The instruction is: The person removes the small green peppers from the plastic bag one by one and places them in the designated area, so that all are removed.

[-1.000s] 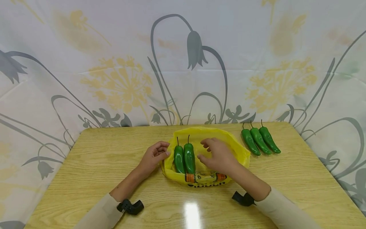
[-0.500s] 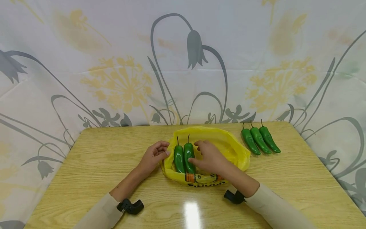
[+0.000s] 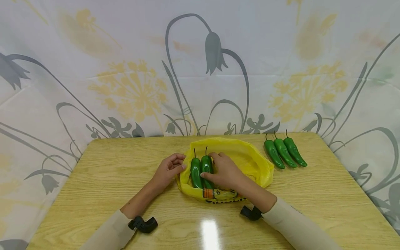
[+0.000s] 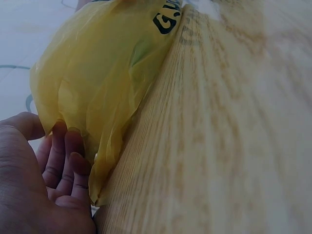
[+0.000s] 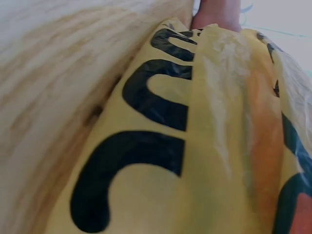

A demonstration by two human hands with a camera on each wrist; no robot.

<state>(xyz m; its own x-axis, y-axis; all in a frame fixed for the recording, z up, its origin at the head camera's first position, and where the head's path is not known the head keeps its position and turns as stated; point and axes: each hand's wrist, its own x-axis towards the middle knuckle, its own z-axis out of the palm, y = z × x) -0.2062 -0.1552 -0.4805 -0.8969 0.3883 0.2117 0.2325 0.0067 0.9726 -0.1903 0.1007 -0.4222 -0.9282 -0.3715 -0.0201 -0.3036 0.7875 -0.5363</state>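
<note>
A yellow plastic bag (image 3: 240,149) lies spread on the table with its mouth facing up. Inside its left part, two glossy green chili peppers lie side by side: a left pepper (image 3: 196,172) and a right pepper (image 3: 206,163). My right hand (image 3: 226,172) reaches into the bag and grips the right pepper, thumb across it and fingers along its far side. At the bag's left edge, my left hand (image 3: 168,170) holds the thin plastic between thumb and fingers. The left wrist view shows this hand (image 4: 53,180) against the bag (image 4: 107,63). In the right wrist view, the printed bag (image 5: 214,122) hides the right hand's fingers.
Three more green peppers (image 3: 282,152) lie in a row at the table's back right. The wooden table (image 3: 125,163) ends at a patterned cloth backdrop (image 3: 140,69). Black wrist cameras sit on the left wrist (image 3: 142,224) and right wrist (image 3: 251,213).
My right hand has moved left inside the bag, from beside the right pepper onto it, and its fingers have closed round it. The left hand has stayed put.
</note>
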